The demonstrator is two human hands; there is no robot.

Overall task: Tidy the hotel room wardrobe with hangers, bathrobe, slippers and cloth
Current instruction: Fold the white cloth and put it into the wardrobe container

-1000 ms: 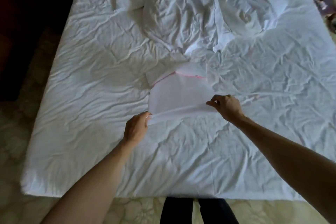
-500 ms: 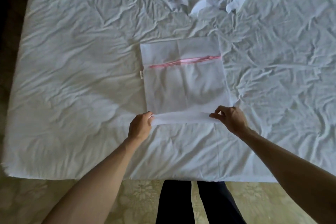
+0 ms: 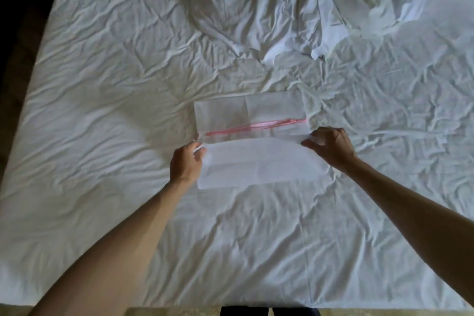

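A white cloth bag (image 3: 259, 161) with a pink zipper (image 3: 256, 127) lies flat on the bed. Its near half is folded up over itself, and the folded edge sits just below the zipper. My left hand (image 3: 186, 165) pinches the left corner of that folded edge. My right hand (image 3: 329, 145) pinches the right corner. A crumpled white garment, perhaps the bathrobe (image 3: 269, 7), lies bunched at the far side of the bed.
The bed (image 3: 102, 110) is covered by a wrinkled white sheet. Dark floor runs along the left side. A pale patterned floor and dark trouser legs (image 3: 269, 312) show at the bottom edge.
Both hands have carried the bag's near edge away from me and folded it over towards the zipper. The view has tilted up, showing more of the far bed.
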